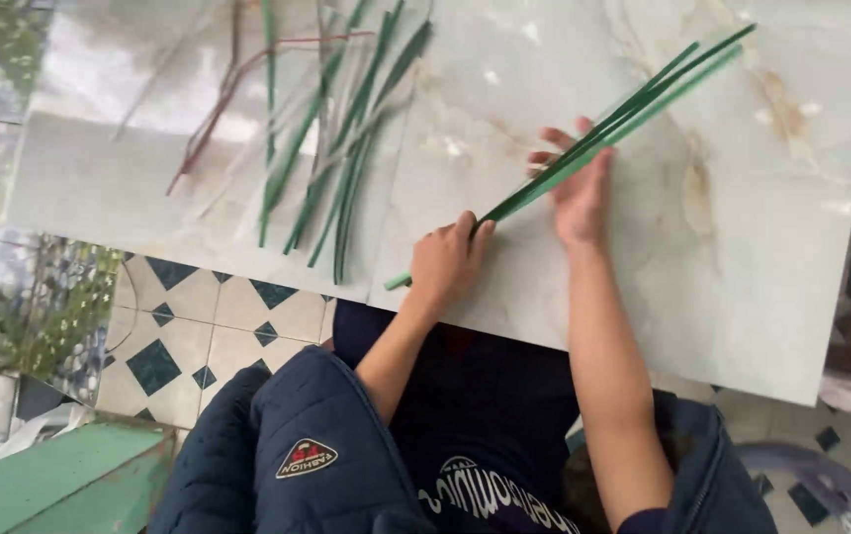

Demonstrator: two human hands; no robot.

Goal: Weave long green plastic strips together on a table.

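Two hands share one bundle of green strips: my left hand pinches its near end, my right hand lies open beneath the middle. I judge the far tips could splay and slide across the worktop; loose strips lie left.

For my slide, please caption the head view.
Both hands hold long green strips on a marble table.

Surface: a pale marble-patterned table stood over a tiled floor | Far-left part of the table: a loose pile of green strips lay flat, with thin reddish-brown stems just left of the pile | Right of the pile: a bundle of green strips lay slanted.
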